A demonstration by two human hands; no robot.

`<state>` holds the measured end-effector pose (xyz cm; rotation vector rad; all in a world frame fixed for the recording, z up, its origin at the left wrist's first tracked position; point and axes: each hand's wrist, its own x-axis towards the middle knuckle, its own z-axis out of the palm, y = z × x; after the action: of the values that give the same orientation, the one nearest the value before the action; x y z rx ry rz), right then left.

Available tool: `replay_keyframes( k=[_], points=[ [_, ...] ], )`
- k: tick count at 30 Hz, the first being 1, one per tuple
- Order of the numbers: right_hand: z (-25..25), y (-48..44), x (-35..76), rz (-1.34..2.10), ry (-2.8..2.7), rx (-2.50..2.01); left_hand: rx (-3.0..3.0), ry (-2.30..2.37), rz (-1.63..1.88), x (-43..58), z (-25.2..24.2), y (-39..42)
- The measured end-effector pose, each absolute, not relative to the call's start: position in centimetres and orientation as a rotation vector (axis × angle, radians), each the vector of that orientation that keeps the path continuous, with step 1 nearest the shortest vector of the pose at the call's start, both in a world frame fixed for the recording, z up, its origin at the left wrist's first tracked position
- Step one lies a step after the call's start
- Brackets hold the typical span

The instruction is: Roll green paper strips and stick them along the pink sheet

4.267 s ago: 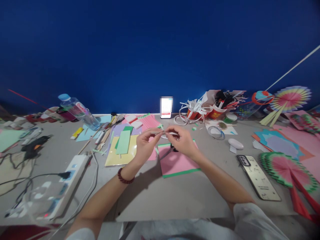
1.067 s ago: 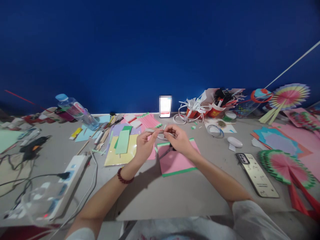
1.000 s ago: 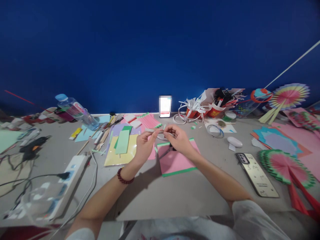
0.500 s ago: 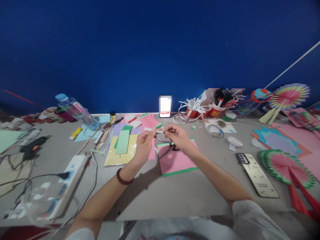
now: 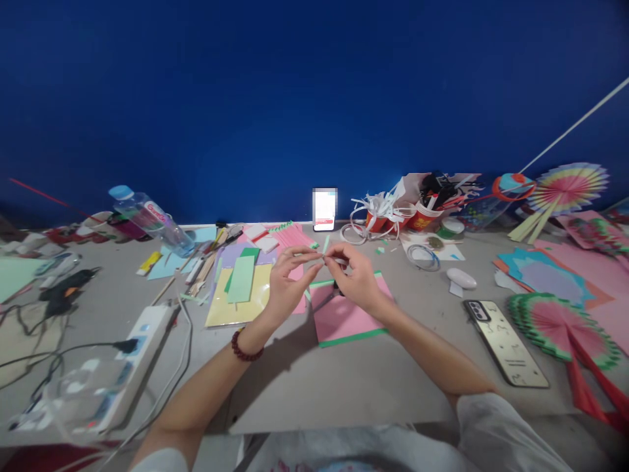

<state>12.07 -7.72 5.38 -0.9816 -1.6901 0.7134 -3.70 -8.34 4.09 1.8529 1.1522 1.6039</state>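
My left hand (image 5: 289, 280) and my right hand (image 5: 351, 274) meet tip to tip over the middle of the desk. Between their fingertips a narrow pale green paper strip (image 5: 326, 244) pokes up; its lower part is hidden by the fingers. My right thumb and forefinger pinch it, while the left fingers reach out fairly straight, their tips closing on the same spot. Below lies a pink paper sheet (image 5: 351, 321) with green edges. Scissors (image 5: 324, 301) rest on it, partly covered by my right hand.
To the left are a yellow sheet (image 5: 219, 314) with a green paper piece (image 5: 240, 278), a power strip (image 5: 140, 354) and a tilted bottle (image 5: 160, 219). On the right are a phone (image 5: 511, 347) and a pleated paper fan (image 5: 563, 328). A lit phone (image 5: 325, 210) stands at the wall.
The whitish strip stretched between my hands no longer shows that way; a pale green end now points up. My hands have come together and the left fingers have straightened.
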Motion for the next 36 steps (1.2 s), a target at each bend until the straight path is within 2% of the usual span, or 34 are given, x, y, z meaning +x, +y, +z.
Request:
replay_keyframes(
  k=[3,9,14,36],
  points=[
    [5.1,-7.7,12.0,0.708,-1.715,-0.981,1.845,1.149,1.645,-3.7,4.0,-8.3],
    [4.3,-7.3,11.8,1.077,-1.557,-0.889,1.680,1.040,1.688,-3.6,3.6,-8.2],
    [4.1,-7.2,11.6,1.203,-1.458,-0.841,1.507,1.033,1.676,-3.2,3.4,-8.3],
    [4.1,-6.9,11.9,1.041,-1.482,-0.948,1.522,1.068,1.554,-3.5,3.1,-8.4]
  ],
)
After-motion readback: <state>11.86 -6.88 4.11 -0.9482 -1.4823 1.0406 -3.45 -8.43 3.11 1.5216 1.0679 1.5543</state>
